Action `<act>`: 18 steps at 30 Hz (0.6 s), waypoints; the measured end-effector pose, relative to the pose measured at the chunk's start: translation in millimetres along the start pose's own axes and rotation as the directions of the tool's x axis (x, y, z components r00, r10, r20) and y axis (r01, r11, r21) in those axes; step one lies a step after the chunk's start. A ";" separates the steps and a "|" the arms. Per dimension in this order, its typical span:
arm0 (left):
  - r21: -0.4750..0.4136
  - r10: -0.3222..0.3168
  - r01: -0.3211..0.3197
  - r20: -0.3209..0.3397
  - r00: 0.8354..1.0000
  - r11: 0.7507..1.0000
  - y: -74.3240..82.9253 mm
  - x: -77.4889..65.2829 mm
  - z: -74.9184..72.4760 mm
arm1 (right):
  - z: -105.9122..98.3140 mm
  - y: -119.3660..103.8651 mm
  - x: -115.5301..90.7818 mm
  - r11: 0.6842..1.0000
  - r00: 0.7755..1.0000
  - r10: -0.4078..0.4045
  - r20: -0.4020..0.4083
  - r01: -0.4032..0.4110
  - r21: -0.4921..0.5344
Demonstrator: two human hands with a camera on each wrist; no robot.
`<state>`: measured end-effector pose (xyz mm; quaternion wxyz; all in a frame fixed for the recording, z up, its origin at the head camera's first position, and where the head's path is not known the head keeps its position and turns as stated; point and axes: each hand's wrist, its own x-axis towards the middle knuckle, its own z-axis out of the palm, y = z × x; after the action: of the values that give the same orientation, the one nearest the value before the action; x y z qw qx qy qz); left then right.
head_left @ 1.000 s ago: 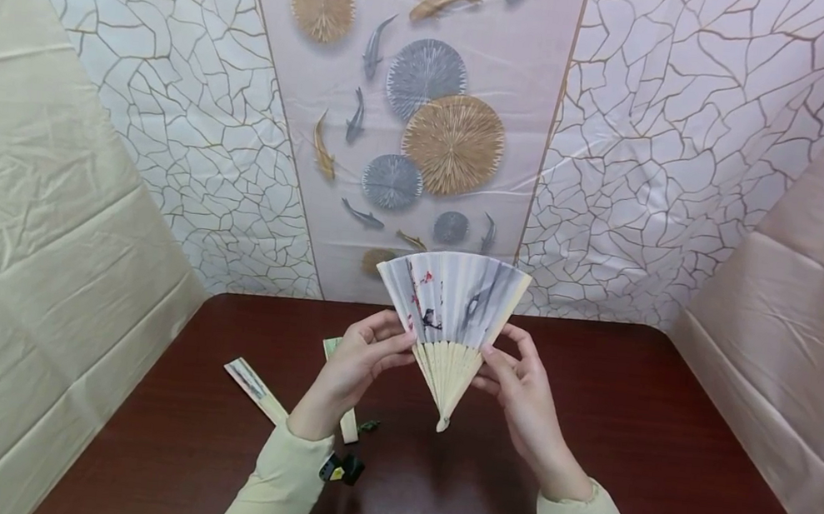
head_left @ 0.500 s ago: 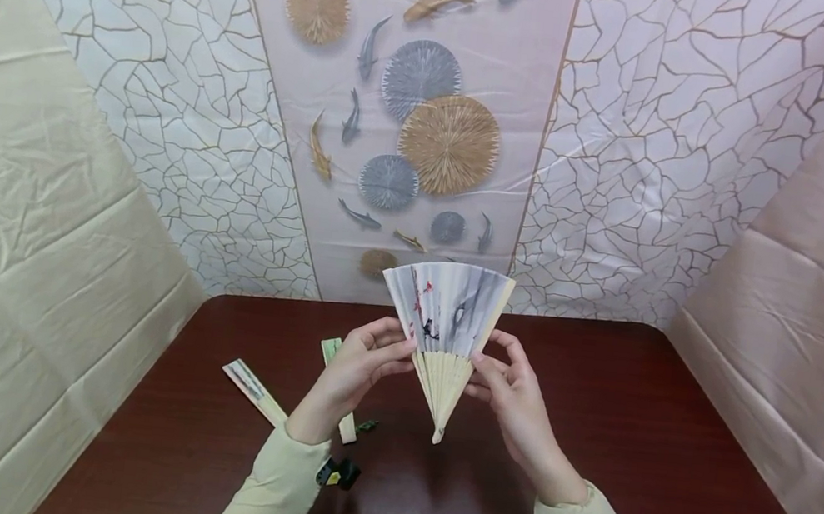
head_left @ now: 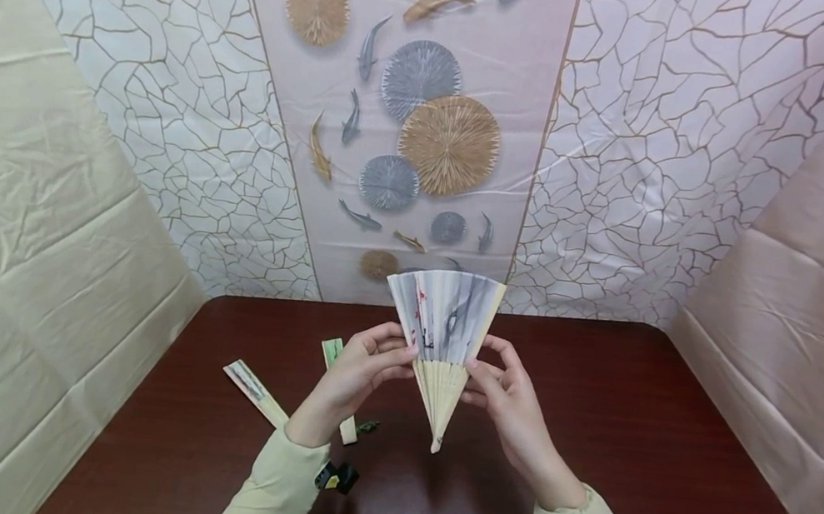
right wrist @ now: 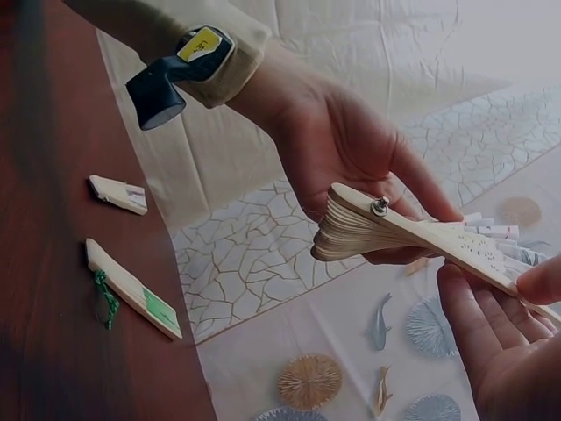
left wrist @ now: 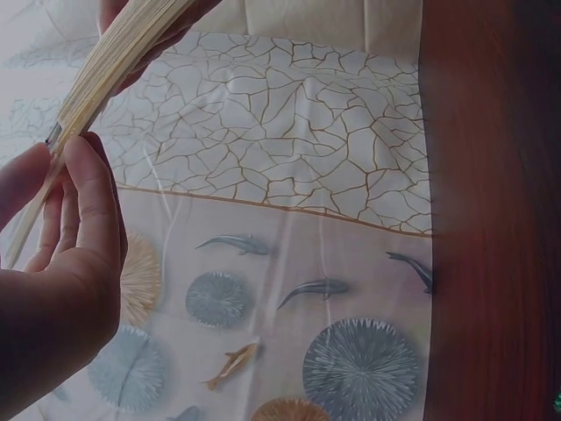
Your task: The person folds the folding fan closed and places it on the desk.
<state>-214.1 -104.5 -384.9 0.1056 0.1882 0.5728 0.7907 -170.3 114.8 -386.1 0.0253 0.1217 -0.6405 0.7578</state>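
A partly spread folding fan (head_left: 443,319) is held upright above the table, its pivot end down. Its pale leaf bears grey and red painting over light wooden ribs. The left hand (head_left: 362,369) pinches the left outer rib between thumb and fingers. On the opposite edge, the right hand (head_left: 513,402) pinches the other outer rib. From the right wrist view, the metal rivet (right wrist: 379,206) and the stacked rib ends show. In the left wrist view the fan's ribs (left wrist: 131,61) appear nearly edge-on.
Two folded fans lie on the dark red table (head_left: 637,415), left of the held one. One fan (head_left: 255,391) has a grey print; the green fan (head_left: 332,351) has a green tassel (right wrist: 107,298) and is partly behind the left arm. Patterned cloth (head_left: 454,144) hangs behind.
The fan has narrowed as the right hand moved left, toward the left hand. Fan and hands have also come slightly lower. The folded fans on the table have stayed put.
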 end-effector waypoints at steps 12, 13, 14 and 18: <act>0.004 -0.010 0.010 0.038 0.999 1.000 -2.6 -1.9 -1.3 | 1.2 3.9 -1.4 1.000 0.998 -0.005 0.062 0.005 0.004; 0.008 -0.010 0.009 0.043 0.999 1.000 -2.6 -2.2 -1.4 | 1.1 4.4 -1.4 1.000 0.998 -0.006 0.066 0.006 0.005; 0.011 -0.010 0.009 0.048 0.999 1.000 -2.6 -2.5 -1.5 | 0.9 4.9 -1.4 1.000 0.997 -0.008 0.070 0.007 0.007; 0.017 -0.007 0.006 0.068 0.998 1.000 -2.5 -3.8 -1.0 | 0.1 6.9 -2.2 1.000 0.996 -0.017 0.084 0.016 0.016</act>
<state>-211.2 -106.1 -388.2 0.1260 0.2140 0.5760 0.7788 -169.5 113.7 -393.2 0.0037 0.1592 -0.6343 0.7565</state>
